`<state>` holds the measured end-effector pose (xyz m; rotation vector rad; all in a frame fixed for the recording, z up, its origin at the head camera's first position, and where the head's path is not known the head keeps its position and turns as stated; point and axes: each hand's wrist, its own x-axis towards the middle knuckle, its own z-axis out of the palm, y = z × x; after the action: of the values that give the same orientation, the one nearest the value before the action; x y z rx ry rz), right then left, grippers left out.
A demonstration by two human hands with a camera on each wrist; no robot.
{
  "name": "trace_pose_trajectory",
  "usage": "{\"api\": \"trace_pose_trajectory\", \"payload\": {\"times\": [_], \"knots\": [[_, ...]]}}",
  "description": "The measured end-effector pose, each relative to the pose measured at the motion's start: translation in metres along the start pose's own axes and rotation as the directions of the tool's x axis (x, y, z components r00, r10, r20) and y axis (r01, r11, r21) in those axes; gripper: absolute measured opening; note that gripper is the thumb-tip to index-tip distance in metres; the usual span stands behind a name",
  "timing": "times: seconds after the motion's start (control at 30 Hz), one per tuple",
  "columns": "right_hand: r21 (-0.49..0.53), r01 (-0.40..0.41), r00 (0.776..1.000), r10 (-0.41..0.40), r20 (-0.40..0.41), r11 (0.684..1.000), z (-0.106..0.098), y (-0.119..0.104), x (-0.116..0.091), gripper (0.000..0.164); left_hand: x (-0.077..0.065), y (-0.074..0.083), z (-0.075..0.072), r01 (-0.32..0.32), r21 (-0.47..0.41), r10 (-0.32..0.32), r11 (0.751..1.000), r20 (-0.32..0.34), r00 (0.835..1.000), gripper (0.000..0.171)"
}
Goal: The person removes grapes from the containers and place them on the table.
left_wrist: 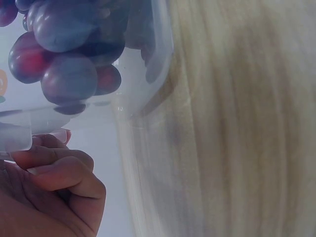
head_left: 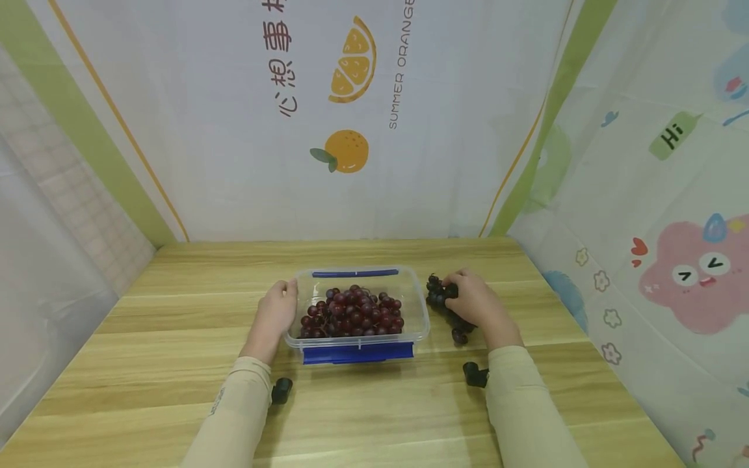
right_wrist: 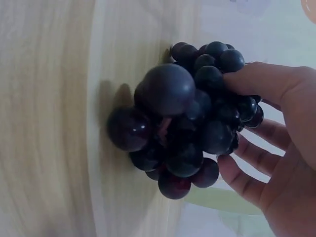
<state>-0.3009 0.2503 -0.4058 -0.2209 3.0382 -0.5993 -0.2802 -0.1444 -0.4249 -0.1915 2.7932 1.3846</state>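
we gripped the box point(head_left: 380, 339) at its left end with the curled fingers of our left hand point(head_left: 276, 316); red grapes point(head_left: 357, 313) lay in it, right of those fingers. our right hand point(head_left: 475, 302) held dark grapes point(head_left: 437, 298) between its thumb and half-spread fingers, the box left of them on the worktop point(head_left: 374, 416).

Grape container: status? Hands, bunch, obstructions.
Left hand holding container at its left side. Right hand holding dark grape bunch, right of container. Reddish grapes inside container. Nothing visible between bunch and container.
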Motion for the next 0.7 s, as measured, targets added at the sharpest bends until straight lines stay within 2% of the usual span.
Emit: {"api": "trace_pose_trajectory", "payload": {"times": [0.3, 0.53, 0.7], "knots": [[-0.017, -0.014, 0.997, 0.015, 0.072, 1.0, 0.0039, 0.0049, 0.0018, 0.054, 0.0017, -0.0006, 0.0009, -0.008, -0.004, 0.008, 1.0, -0.005, 1.0, 0.064], [0.007, -0.078, 0.992, 0.077, 0.098, 0.997, 0.0045, 0.0057, 0.0022, 0.06, 0.0016, -0.0015, 0.0015, -0.005, -0.007, 0.005, 1.0, -0.005, 1.0, 0.063], [-0.011, -0.123, 0.987, 0.124, 0.098, 0.992, 0.003, 0.003, -0.001, 0.06, 0.0008, -0.002, 0.0013, -0.002, -0.01, 0.002, 1.0, -0.003, 1.0, 0.062]]}}
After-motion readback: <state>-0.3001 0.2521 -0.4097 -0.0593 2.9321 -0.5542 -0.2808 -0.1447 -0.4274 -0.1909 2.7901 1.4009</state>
